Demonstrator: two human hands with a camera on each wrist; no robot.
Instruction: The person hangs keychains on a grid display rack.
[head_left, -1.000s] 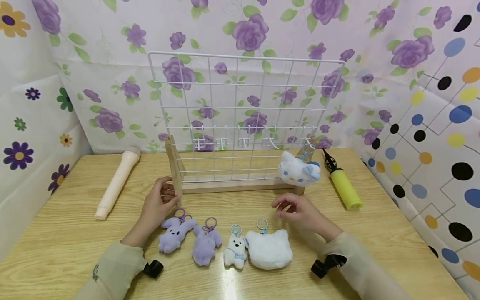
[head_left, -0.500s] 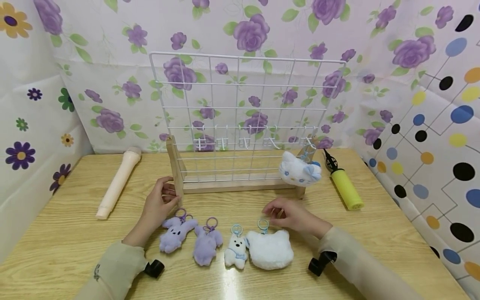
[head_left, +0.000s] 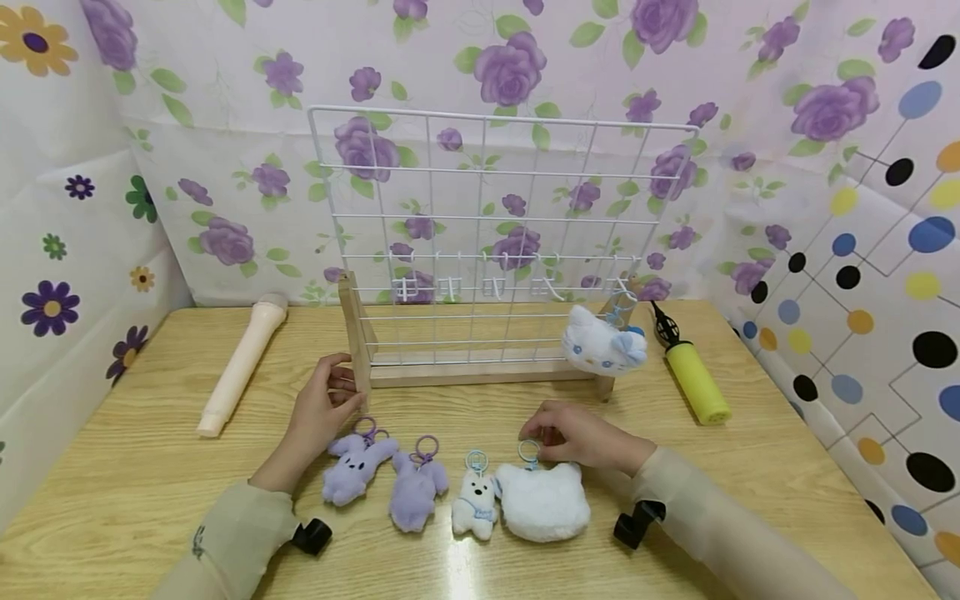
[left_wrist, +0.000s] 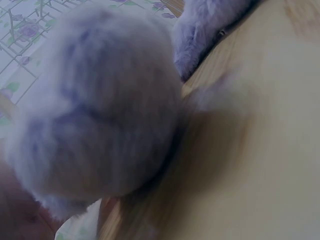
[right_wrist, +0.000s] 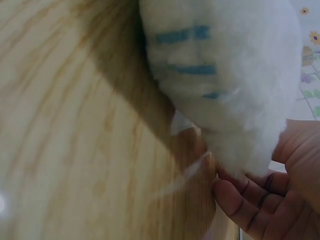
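Observation:
My left hand [head_left: 322, 404] grips the left wooden leg [head_left: 356, 337] of a white wire grid rack [head_left: 480, 217], thumb in front and fingers behind. Just below it lies a purple plush keychain [head_left: 351, 471]; a second purple plush keychain [head_left: 414, 496] is beside it. My right hand [head_left: 581, 433], fingers loosely bent, is at the blue key ring [head_left: 528, 451] of a white plush cat-head keychain [head_left: 543, 504], which lies face down. In the right wrist view my fingertips [right_wrist: 227, 195] show beyond the plush. Whether they touch the ring is unclear.
A small white bear keychain [head_left: 475, 508] lies against the cat head. Another white cat-head keychain [head_left: 603, 342] hangs at the rack's right end. Several white hooks [head_left: 492, 288] line the grid. A pale tube [head_left: 243, 362] lies left, a yellow hand pump [head_left: 696, 379] right.
My right hand has moved left and slightly down to the blue ring of the face-down cat head. My left hand stays on the rack's leg. The view has shifted slightly.

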